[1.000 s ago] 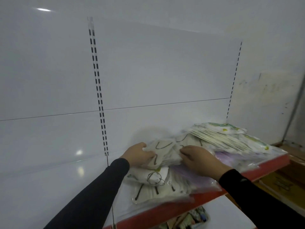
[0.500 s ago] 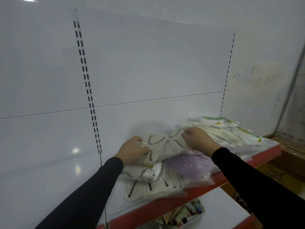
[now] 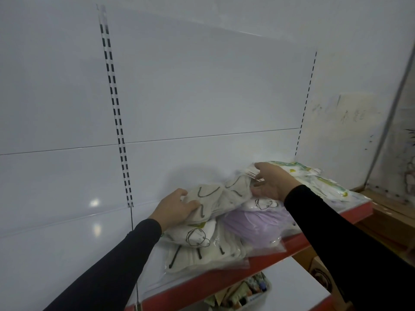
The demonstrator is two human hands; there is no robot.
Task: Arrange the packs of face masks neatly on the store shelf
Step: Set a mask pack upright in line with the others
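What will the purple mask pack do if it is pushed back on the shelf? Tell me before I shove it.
The purple mask pack looks soft and bulging, so it would probably squash rather than slide stiffly. Its glossy clear bag may slip on the shelf. A cream pack rests on it and would likely shift too.

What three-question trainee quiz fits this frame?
1. True or false: the left hand grips a cream pack.
2. Which colour is the pack below the right hand: A green, B purple, C red?
3. Fill in: the shelf has a ___ front edge.

Key: 1 true; 2 B; 3 red.
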